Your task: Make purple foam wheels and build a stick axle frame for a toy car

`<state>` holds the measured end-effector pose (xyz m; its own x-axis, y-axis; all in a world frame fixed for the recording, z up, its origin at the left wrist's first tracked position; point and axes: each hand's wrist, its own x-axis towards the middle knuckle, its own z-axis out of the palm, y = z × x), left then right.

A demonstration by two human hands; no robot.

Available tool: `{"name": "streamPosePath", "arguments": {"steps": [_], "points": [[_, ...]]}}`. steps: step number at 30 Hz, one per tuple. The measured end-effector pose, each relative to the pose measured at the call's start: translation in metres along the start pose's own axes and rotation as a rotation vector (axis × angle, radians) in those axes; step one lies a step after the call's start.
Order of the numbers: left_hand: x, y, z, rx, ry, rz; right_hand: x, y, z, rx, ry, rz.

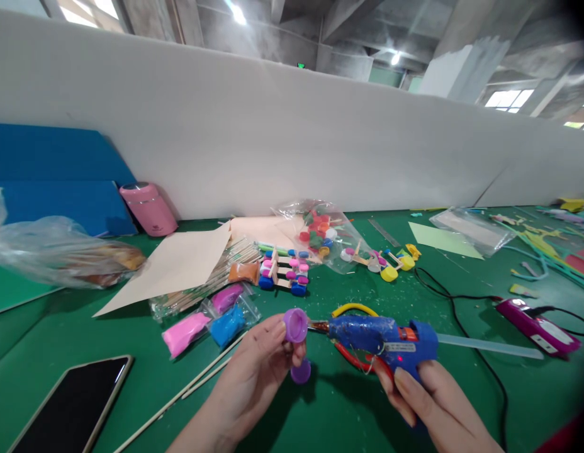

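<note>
Purple cap in one hand, hot glue gun in the other, green table full of craft bits.
My left hand (254,377) has the purple cap (296,325) pinched in its fingers, hollow side showing, and my right hand (424,393) is wrapped round the handle of the blue glue gun (367,333). Hands are apart, but the nozzle's right up at the cap's side; can't tell if it's actually touching. Clear glue stick (490,346) pokes out the back of the gun. Another purple disc (301,371) shows just below my left fingertips, over the green table (339,421). Pink packet (185,333) and blue packet (227,325) sit beyond my left hand, phone (72,406) off to its left.
</note>
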<state>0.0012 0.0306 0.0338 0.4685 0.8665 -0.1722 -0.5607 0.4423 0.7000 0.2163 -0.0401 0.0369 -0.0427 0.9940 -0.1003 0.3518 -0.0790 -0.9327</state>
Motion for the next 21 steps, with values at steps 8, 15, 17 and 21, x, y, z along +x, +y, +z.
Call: {"name": "streamPosePath", "arguments": {"steps": [8,15,17,21], "points": [[0.0008,0.0003,-0.0003,-0.007,-0.023,0.013,-0.0005,-0.0002,-0.0008,-0.022,-0.017,0.002],[-0.0002,-0.0008,0.0008,-0.005,-0.011,0.014,-0.0009,-0.0003,0.0000,0.029,-0.042,0.013],[-0.0002,-0.0009,0.0005,-0.007,-0.005,0.012,-0.0011,0.0002,0.0008,0.045,-0.046,0.020],[0.0001,-0.0013,-0.0002,-0.014,-0.009,0.018,-0.0020,0.0019,0.0020,0.075,-0.054,0.035]]}}
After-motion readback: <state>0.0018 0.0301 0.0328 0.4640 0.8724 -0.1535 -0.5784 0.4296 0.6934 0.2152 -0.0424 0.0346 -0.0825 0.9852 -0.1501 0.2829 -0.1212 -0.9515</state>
